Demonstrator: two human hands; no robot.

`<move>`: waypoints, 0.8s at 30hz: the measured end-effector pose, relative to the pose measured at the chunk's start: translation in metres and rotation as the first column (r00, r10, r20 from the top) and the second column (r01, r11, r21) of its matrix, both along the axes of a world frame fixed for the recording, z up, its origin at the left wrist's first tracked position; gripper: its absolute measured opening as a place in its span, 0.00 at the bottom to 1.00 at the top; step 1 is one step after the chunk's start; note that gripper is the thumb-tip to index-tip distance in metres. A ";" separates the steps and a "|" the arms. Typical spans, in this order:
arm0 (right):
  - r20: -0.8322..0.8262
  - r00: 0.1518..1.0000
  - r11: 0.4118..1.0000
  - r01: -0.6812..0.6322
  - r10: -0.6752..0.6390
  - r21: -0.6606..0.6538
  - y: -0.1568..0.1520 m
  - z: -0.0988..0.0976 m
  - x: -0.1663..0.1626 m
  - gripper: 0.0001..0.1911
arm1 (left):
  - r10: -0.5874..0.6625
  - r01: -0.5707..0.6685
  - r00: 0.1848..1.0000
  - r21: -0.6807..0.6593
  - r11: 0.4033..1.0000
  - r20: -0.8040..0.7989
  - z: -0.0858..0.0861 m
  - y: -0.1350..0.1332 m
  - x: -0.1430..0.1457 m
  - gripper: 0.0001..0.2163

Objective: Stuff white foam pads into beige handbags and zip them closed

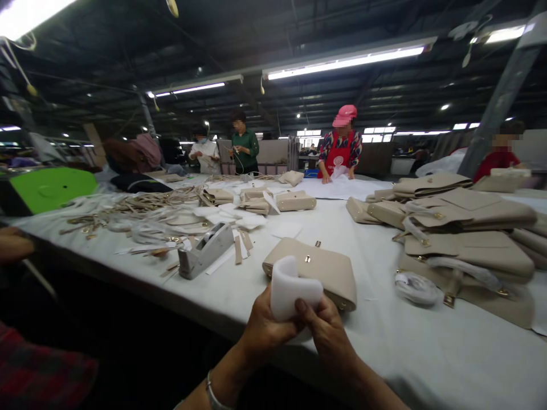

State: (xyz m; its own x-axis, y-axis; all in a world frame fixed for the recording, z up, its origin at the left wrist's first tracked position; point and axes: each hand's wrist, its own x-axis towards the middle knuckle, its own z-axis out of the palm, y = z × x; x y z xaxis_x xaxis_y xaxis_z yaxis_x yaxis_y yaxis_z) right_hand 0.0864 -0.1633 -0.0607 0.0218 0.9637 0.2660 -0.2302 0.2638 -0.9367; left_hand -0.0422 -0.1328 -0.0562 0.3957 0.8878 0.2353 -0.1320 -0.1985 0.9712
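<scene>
A white foam sheet [287,293], bent into a curve, is held up between both hands at the table's front edge. My left hand [265,319] grips its left and lower side. My right hand [327,327] pinches the right side, thumb pressed on the front of the foam. Just behind the foam lies a beige handbag [327,267] with small gold metal fittings, partly covered by the foam and the right hand.
A grey tape dispenser [207,250] stands left of the handbag, beside beige and white strips [238,249]. Stacked beige bags [465,250] fill the right side, with a wrapped strap coil [415,287] in front. Straps [158,202] pile up left. Across the table works a person in a red apron [341,156].
</scene>
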 end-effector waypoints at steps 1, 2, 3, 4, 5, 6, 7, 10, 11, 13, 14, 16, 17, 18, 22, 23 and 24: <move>0.075 0.996 0.999 0.038 -0.039 0.012 0.000 -0.002 0.004 0.18 | -0.014 0.015 1.000 0.032 0.999 -0.024 -0.004 0.002 0.001 0.23; 0.171 0.981 0.996 0.084 -0.087 0.027 0.000 -0.004 0.009 0.17 | -0.024 0.028 0.998 0.083 0.996 -0.050 -0.008 0.005 0.001 0.21; 0.272 0.950 0.988 0.143 -0.153 0.056 0.000 -0.004 0.016 0.16 | -0.026 0.038 0.996 0.148 0.988 -0.081 -0.011 0.009 0.001 0.19; 0.366 0.903 0.974 0.206 -0.227 0.095 0.000 -0.003 0.025 0.17 | -0.023 0.048 0.993 0.220 0.974 -0.118 -0.013 0.012 0.000 0.17; 0.439 0.847 0.954 0.263 -0.298 0.142 0.000 -0.002 0.035 0.21 | -0.017 0.064 0.987 0.294 0.954 -0.161 -0.013 0.016 -0.001 0.16; 0.490 0.797 0.936 0.297 -0.353 0.190 -0.001 0.002 0.045 0.28 | -0.014 0.092 0.977 0.368 0.925 -0.211 -0.013 0.021 -0.002 0.15; 0.523 0.759 0.921 0.307 -0.388 0.238 -0.002 0.006 0.055 0.36 | -0.008 0.126 0.966 0.441 0.889 -0.259 -0.012 0.025 -0.003 0.15; 0.545 0.712 0.894 0.297 -0.442 0.336 -0.006 0.019 0.079 0.40 | 0.137 0.137 0.939 0.710 0.691 -0.315 -0.005 0.043 -0.006 0.19; 0.519 0.725 0.889 0.327 -0.453 0.319 -0.007 0.021 0.083 0.35 | 0.244 0.082 0.929 0.797 0.598 -0.279 -0.003 0.050 -0.006 0.20; 0.427 0.799 0.906 0.378 -0.424 0.191 -0.010 0.020 0.087 0.23 | 0.454 -0.042 0.877 0.913 0.405 -0.161 0.000 0.062 -0.002 0.23; 0.383 0.836 0.918 0.378 -0.394 0.118 -0.011 0.017 0.087 0.20 | 0.521 -0.077 0.845 0.939 0.335 -0.116 0.001 0.067 0.001 0.25; 0.383 0.843 0.925 0.360 -0.377 0.120 -0.012 0.009 0.086 0.20 | 0.564 -0.079 0.820 0.955 0.285 -0.101 0.002 0.074 0.012 0.26; 0.432 0.796 0.905 0.364 -0.425 0.220 -0.011 0.006 0.087 0.22 | 0.546 -0.052 0.828 0.953 0.297 -0.125 0.002 0.075 0.018 0.25; 0.490 0.710 0.860 0.363 -0.505 0.360 -0.010 0.003 0.089 0.27 | 0.509 -0.018 0.845 0.944 0.330 -0.162 0.002 0.075 0.024 0.24; 0.656 0.323 0.713 0.093 -0.682 0.695 -0.006 0.008 0.106 0.39 | 0.247 0.218 0.894 0.844 0.489 -0.374 0.006 0.066 0.042 0.19; 0.699 0.277 0.729 0.011 -0.660 0.684 -0.005 0.011 0.110 0.39 | 0.174 0.298 0.882 0.804 0.514 -0.438 0.008 0.064 0.045 0.19; 0.733 0.260 0.749 -0.050 -0.629 0.661 -0.004 0.014 0.114 0.39 | 0.107 0.374 0.859 0.757 0.536 -0.500 0.011 0.061 0.046 0.18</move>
